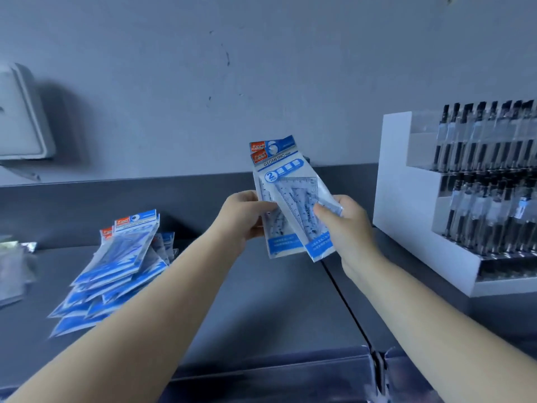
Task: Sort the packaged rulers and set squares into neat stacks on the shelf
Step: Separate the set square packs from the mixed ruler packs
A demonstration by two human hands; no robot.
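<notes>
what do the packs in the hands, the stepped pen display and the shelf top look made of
Blue-and-white set square packs, held by the left hand and right hand: thin glossy plastic film, see-through over clear, probably rigid plastic set squares.
White stepped pen display stand: likely matte plastic or painted board, with clear glossy dividers, perhaps acrylic.
Dark grey shelf top: smooth and matte, maybe laminate or coated metal; I can't tell which.
</notes>
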